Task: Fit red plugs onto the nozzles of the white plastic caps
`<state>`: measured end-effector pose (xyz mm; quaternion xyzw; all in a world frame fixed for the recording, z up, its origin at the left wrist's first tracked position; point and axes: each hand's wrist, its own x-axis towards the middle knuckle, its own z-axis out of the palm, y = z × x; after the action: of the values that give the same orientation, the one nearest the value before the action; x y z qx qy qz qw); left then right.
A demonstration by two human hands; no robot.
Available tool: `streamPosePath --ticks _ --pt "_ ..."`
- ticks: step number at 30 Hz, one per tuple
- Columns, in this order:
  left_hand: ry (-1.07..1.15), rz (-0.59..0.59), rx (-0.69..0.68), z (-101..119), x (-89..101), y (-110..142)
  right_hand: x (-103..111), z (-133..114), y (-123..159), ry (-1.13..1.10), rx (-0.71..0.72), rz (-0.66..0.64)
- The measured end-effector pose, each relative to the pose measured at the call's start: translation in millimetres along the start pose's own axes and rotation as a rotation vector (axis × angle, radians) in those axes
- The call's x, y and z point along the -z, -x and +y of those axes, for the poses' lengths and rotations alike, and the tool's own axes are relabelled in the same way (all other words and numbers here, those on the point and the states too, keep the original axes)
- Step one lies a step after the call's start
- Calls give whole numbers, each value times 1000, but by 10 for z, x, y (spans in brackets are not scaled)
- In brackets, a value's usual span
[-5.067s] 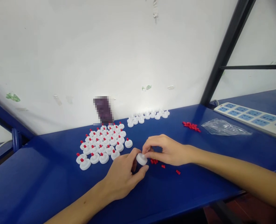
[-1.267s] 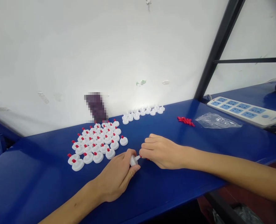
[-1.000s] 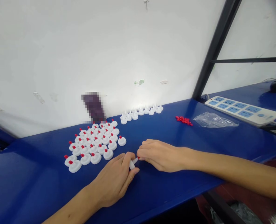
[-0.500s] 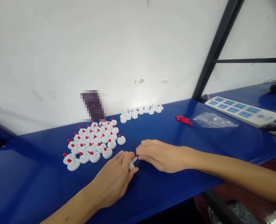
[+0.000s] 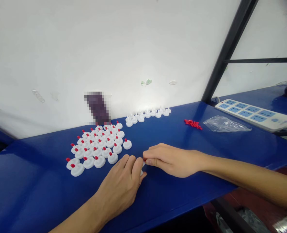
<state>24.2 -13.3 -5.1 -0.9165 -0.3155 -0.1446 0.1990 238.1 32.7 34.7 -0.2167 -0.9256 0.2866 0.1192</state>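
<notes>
The left hand point(image 5: 124, 184) grips a mostly hidden white nozzle cap point(image 5: 142, 173) while the right hand point(image 5: 170, 160) pinches the red tip point(image 5: 144, 160) at its spout.

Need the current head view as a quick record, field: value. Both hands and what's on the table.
left hand: holds a white piece, mostly hidden by fingers
right hand: pinches a red tip at the piece's stem
tip fully seated: cannot tell
red-tipped pieces: large cluster, left side
bare-stemmed pieces: smaller group by the wall
loose red tips: small pile, left of the plastic bag
power strip: behind and right of the bag
table: blue
</notes>
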Motion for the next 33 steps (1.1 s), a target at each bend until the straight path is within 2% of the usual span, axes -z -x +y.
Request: streamPosePath --ticks 5,12,16,20,23,29,33 --pt "31 -20 21 -7 -16 2 0 -31 20 83 -30 -24" --pt "227 104 121 5 104 -40 51 -75 1 84 43 73" --pt "212 139 151 6 149 -30 24 -19 -24 73 58 151" --pt "177 239 164 30 112 -18 -30 20 -29 115 85 151" --pt "159 304 159 43 90 -8 -63 27 -15 211 161 154" --pt "145 307 86 20 97 3 -104 14 4 244 236 210" --pt "286 288 114 38 127 -1 -128 -17 14 197 244 261"
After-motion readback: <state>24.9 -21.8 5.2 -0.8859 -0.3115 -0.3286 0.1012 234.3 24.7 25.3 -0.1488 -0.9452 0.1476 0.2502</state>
